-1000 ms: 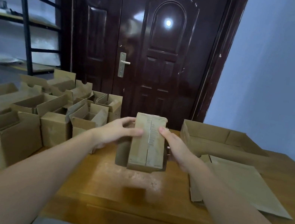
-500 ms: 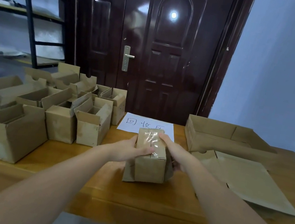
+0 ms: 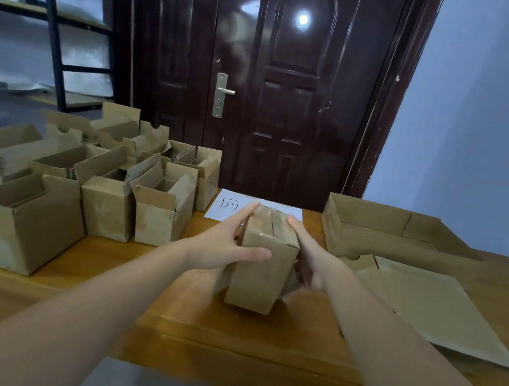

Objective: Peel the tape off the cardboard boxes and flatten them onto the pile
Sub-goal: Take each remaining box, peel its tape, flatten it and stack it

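A taped box (image 3: 263,262) stands on the table (image 3: 136,277) near its front middle, between the left hand (image 3: 223,248) and right hand (image 3: 312,261); a cluster of open boxes (image 3: 84,183) fills the table's left; a paper sheet (image 3: 230,205) lies behind the taped box; flattened cardboard (image 3: 431,302) lies right, a shallow tray box (image 3: 385,236) behind it; a door (image 3: 267,76) stands beyond; shelving (image 3: 50,14) stands far left.

At twelve o'clock you face a dark brown glossy panelled door (image 3: 295,81) with a brass lever handle (image 3: 221,93). At ten o'clock stands a black metal shelving rack (image 3: 51,17). Under everything runs the orange-brown wooden table (image 3: 255,336), carrying a white paper sheet with handwritten marks (image 3: 227,206) towards twelve o'clock.
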